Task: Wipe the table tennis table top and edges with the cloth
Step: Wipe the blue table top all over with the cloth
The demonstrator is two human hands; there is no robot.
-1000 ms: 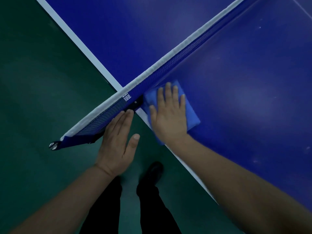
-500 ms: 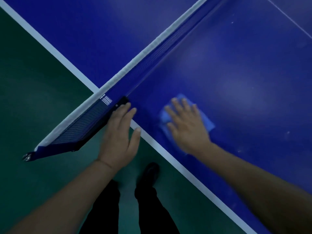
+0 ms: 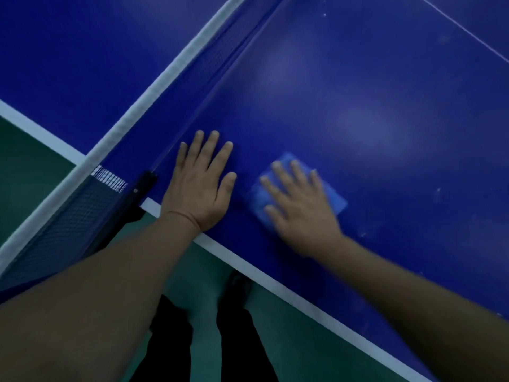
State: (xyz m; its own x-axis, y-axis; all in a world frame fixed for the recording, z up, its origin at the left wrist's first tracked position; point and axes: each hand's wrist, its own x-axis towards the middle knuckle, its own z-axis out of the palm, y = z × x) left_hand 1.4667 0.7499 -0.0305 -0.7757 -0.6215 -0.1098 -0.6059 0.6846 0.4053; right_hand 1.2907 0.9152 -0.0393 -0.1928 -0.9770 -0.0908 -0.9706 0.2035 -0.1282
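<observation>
Blue table top (image 3: 371,111) is seen from above, bordered by a white edge line (image 3: 275,282) along the near side. Green floor (image 3: 27,172) is visible beyond that edge. The net (image 3: 82,213), topped with a white band, is stretched diagonally across the table, and its black clamp (image 3: 139,194) is fixed at the table edge. The left hand (image 3: 199,188) is laid flat on the surface just beside the net, fingers straight and spread, nothing held. The right hand (image 3: 300,213), blurred, is pressed flat with fingers extended onto the light blue cloth (image 3: 334,199), which lies on the table top near the edge, just right of the left hand. Dark trouser legs (image 3: 242,343) are seen below.
</observation>
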